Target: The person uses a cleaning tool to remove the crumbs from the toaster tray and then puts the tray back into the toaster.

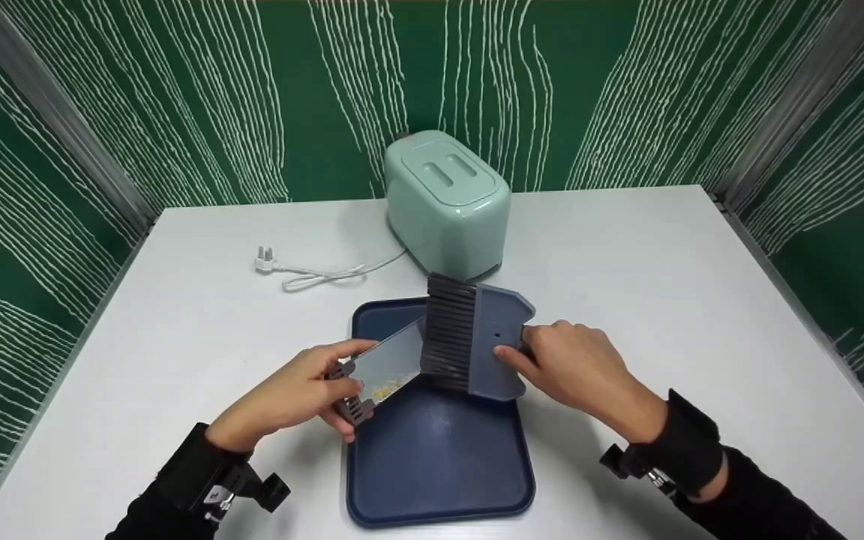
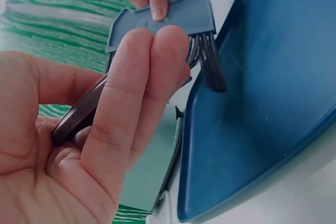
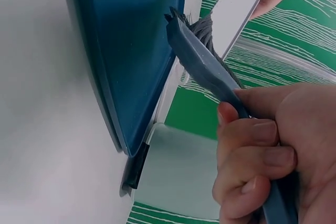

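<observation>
My left hand (image 1: 301, 394) grips the slotted grey end of a flat metal crumb tray (image 1: 387, 360), thumb on top and fingers beneath. Yellow crumbs (image 1: 385, 390) lie on the tray close to that end. In my right hand (image 1: 571, 367) is a blue-grey hand brush (image 1: 498, 341), its thumb along the brush's back and fingers curled round the handle (image 3: 278, 198). The dark bristles (image 1: 448, 330) overlap the tray's far end in the head view. Both tools are held above a navy serving tray (image 1: 439, 457).
A mint-green toaster (image 1: 447, 202) stands behind the serving tray on the white table (image 1: 627, 262). Its white cord (image 1: 334, 274) lies coiled on the left, ending in a plug (image 1: 264, 261). Green walls (image 1: 342, 90) with white lines enclose the table at the back and sides.
</observation>
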Demonstrator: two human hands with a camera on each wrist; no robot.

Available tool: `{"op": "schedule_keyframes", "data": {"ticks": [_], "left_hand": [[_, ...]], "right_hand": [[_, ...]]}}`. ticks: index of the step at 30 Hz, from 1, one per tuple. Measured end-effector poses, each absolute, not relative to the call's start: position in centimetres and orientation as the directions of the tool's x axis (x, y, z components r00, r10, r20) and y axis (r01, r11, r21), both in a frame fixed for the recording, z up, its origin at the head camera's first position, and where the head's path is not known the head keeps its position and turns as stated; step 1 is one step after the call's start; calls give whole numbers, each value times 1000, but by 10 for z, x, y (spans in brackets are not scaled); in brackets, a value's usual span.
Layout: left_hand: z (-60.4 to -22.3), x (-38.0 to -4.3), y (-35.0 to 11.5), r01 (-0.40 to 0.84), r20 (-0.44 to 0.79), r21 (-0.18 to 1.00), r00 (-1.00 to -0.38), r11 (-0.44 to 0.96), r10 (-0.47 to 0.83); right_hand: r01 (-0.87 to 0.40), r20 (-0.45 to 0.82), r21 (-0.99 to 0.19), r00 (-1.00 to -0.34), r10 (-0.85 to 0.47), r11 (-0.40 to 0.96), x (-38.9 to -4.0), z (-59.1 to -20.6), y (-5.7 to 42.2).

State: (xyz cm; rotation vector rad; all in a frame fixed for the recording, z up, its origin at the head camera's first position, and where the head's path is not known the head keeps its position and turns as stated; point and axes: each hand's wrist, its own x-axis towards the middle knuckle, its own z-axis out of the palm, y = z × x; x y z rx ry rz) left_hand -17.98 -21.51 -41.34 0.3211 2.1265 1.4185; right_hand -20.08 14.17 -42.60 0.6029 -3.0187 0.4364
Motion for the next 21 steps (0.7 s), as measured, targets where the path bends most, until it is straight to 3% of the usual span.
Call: {"op": "schedule_keyframes", "data": {"ticks": [11,21], "left_hand": [[-409,-178,-211,14,-257,879,-827,476,500],[-409,-177,-211,33,-253,871,-826,491,504]], "right_hand": [[-361,69,-257,-932,-356,896,-199,-419,152],[-342,70,-304,-939,-337,889,-199,-411,161]]}}
